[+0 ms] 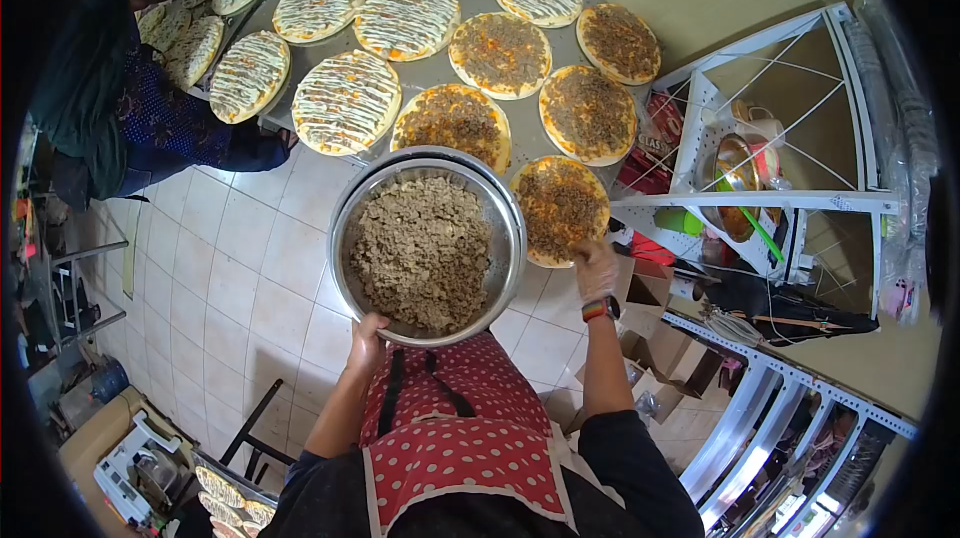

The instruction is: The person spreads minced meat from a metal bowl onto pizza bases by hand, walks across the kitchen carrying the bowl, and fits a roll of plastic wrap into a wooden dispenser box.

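At the near edge of the counter (428, 72), a metal bowl (506, 248) is held in front of the body, its rim overlapping one topped round in this view; it contains a mass of crumbled, grey-brown topping (425, 253). Left hand (367, 345): clamped on the bowl's near-left rim, thumb over the edge, remaining fingers hidden below. Right hand (596, 272): at the near edge of a crumb-topped round (560, 208), to the right of the bowl; fingers curled downward, cannot tell whether they are closed on anything or touching the crust. Four further brown-topped rounds (588, 114) lie beyond. Farther left, several rounds with white stripes (346, 103) lie close together. Dark watch (612, 308) on right wrist; red dotted apron (465, 448) worn. Another person (165, 108) stands at far left. White metal shelf (780, 200) at right.
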{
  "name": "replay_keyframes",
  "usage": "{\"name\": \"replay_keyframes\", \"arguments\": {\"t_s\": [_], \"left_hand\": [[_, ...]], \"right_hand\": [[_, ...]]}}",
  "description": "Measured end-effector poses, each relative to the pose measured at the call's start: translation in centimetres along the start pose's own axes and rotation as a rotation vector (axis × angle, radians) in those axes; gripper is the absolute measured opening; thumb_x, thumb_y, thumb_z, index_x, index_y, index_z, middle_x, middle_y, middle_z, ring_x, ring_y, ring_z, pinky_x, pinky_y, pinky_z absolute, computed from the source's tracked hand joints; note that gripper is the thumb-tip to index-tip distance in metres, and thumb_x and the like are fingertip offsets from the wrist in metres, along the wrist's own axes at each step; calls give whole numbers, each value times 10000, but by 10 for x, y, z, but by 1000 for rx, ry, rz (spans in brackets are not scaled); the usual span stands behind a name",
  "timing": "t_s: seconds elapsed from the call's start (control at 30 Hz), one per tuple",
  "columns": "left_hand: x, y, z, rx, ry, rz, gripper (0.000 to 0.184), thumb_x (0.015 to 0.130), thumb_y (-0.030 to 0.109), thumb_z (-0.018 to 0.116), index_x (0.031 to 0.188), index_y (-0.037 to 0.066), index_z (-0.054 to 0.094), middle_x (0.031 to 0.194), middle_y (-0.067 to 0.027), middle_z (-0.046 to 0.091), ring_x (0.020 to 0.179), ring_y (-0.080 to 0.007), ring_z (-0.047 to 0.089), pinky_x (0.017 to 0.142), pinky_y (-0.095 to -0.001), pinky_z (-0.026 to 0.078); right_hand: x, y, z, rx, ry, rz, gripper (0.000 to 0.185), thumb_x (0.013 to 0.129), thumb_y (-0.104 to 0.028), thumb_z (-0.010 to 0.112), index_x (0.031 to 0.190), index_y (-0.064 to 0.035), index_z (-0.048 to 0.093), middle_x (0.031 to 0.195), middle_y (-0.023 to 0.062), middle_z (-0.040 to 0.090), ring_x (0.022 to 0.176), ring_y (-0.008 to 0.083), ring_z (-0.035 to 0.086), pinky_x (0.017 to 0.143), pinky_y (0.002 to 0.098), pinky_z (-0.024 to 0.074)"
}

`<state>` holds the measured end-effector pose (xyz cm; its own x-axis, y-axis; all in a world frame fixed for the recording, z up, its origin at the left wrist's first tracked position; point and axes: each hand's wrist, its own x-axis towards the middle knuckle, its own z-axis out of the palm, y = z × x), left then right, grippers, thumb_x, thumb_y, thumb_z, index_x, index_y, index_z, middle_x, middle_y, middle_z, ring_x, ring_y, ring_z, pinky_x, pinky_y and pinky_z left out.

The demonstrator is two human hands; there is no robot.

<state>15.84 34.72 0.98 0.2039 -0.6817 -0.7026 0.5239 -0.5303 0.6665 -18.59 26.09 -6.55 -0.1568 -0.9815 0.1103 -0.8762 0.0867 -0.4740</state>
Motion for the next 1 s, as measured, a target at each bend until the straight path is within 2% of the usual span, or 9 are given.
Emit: {"name": "replay_keyframes", "arguments": {"t_s": [0.07, 0.23, 0.43, 0.5, 0.57, 0.77, 0.83, 0.87, 1.0], "left_hand": [[6, -1, -6, 5, 7, -1, 253, 621, 131, 461, 827, -14, 440, 710, -62, 457, 667, -180, 463, 625, -304, 398], [9, -2, -14, -28, -27, 67, 420, 628, 126, 443, 1002, -59, 401, 896, -115, 492, 832, -222, 480, 751, -338, 391], [3, 2, -17, -35, -15, 65, 395, 635, 116, 434, 990, -55, 411, 928, -122, 487, 862, -234, 471, 795, -344, 370], [2, 1, -18, -57, -31, 58, 392, 637, 116, 436, 990, -53, 412, 924, -120, 487, 861, -233, 472, 796, -344, 369], [1, 0, -19, -83, -39, 63, 390, 638, 116, 437, 989, -52, 414, 920, -118, 486, 859, -232, 472, 798, -344, 367], [-2, -6, -20, -89, 31, 35, 330, 631, 116, 446, 926, -31, 437, 812, -90, 479, 774, -200, 472, 723, -331, 386], [-9, 5, -4, -126, 56, 61, 281, 624, 111, 453, 875, -12, 441, 774, -76, 468, 722, -186, 465, 668, -322, 389], [-8, 1, -10, -95, 57, 84, 275, 620, 107, 455, 871, -5, 438, 769, -68, 465, 702, -185, 462, 647, -321, 390], [-4, -5, -23, -140, -1, 40, 299, 633, 85, 471, 915, -8, 432, 791, -78, 480, 731, -177, 473, 692, -321, 414]], "right_hand": [[-4, -10, -4, 38, -33, 21, 125, 608, -43, 585, 728, -76, 590, 772, 100, 560, 728, 252, 549, 670, 325, 439], [30, 18, -3, 106, 103, 152, 109, 616, -73, 588, 721, -98, 599, 734, 97, 576, 689, 268, 555, 628, 333, 443], [91, 14, 6, 226, -57, 379, 99, 642, -117, 590, 734, -94, 617, 760, 115, 595, 735, 244, 574, 648, 321, 448], [109, 17, 17, 147, -58, 241, 127, 635, -110, 572, 752, -100, 621, 763, 116, 595, 740, 250, 568, 671, 323, 445], [123, 0, 23, -96, -54, -159, 159, 650, -125, 600, 805, -92, 620, 766, 104, 598, 699, 213, 585, 649, 288, 460], [124, -53, 29, -93, -158, -255, 117, 688, -145, 564, 781, -79, 592, 839, 148, 566, 780, 323, 529, 707, 374, 432], [110, -70, 18, -299, -260, -331, 102, 711, -142, 542, 777, -83, 594, 852, 139, 562, 764, 325, 530, 701, 379, 431], [107, -77, 9, -66, -160, -404, 89, 713, -101, 527, 763, -82, 597, 856, 122, 562, 755, 301, 541, 681, 355, 441], [89, -111, -46, 71, 137, -292, 172, 678, -33, 531, 830, -96, 579, 808, 90, 557, 749, 242, 542, 643, 305, 442]]}}
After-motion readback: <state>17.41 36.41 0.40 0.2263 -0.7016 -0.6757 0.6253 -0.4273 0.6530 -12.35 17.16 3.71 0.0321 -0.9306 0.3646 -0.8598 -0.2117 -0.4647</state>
